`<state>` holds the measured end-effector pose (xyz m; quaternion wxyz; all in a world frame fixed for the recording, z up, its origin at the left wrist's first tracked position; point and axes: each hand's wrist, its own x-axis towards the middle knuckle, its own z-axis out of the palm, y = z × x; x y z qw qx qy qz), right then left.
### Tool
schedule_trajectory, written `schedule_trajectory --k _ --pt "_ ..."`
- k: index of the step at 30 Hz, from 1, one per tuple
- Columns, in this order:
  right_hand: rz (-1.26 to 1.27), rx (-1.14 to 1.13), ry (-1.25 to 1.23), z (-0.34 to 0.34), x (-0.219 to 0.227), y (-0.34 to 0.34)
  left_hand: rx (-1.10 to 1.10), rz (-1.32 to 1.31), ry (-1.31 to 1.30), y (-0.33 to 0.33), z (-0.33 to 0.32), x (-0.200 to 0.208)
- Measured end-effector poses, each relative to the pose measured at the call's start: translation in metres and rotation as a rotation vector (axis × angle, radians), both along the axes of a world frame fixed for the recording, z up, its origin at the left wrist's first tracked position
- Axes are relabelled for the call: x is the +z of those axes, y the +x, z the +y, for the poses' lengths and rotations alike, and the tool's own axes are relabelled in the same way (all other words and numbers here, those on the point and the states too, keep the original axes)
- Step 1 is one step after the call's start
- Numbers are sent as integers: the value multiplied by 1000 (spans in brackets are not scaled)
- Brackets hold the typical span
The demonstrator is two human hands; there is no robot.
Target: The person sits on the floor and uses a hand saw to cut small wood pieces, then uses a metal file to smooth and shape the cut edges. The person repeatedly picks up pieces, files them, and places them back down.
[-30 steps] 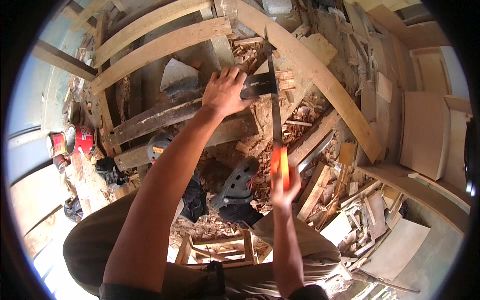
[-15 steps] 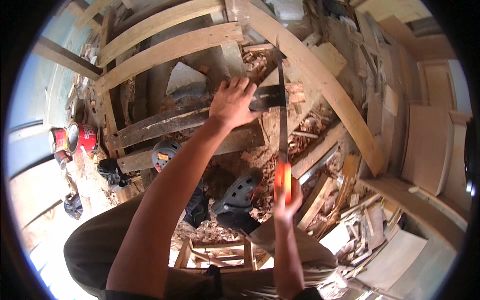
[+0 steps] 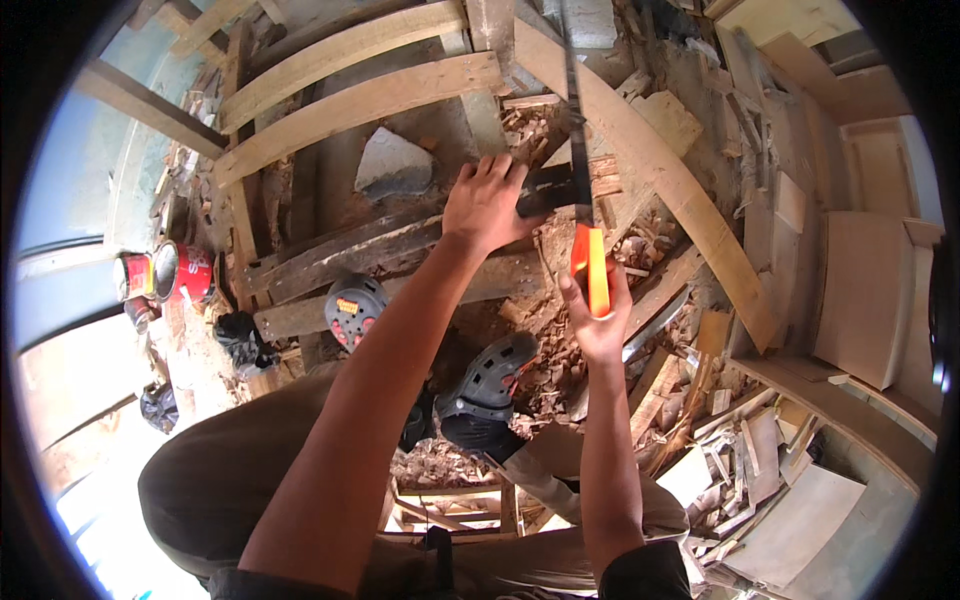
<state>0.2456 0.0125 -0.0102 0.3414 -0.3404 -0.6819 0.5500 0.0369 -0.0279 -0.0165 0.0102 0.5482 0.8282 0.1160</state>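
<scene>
Closest to me, past a grey clog (image 3: 490,375), the right grip (image 3: 602,305) is wrapped firmly round the orange handle (image 3: 597,270) of a saw, and it has slid well forward: half a second ago it was down by the knee, now it's just short of the dark plank (image 3: 350,245). The left grip (image 3: 485,205) stays on top of that plank, near its right end; whether the fingers clamp underneath I can't tell. The blade (image 3: 577,150) crosses at that end, its far part now blurred and running out over the long pale board (image 3: 690,210) behind. I'd call that a push stroke nearly spent; whether the wood is cut through, I can't see.
</scene>
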Motion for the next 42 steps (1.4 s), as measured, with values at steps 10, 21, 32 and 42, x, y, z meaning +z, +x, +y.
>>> schedule_trajectory --k 10,21,32,42 --pt "-133 -109 117 -16 -30 15 -51 -29 23 14 -8 1" --pt "210 7 -174 -19 -35 36 67 -2 147 13 -3 -14" --pt "168 -111 -167 -20 -51 20 583 -229 -151 13 30 -2" --pt "-128 -64 243 -104 -24 145 557 -240 -230 9 31 5"
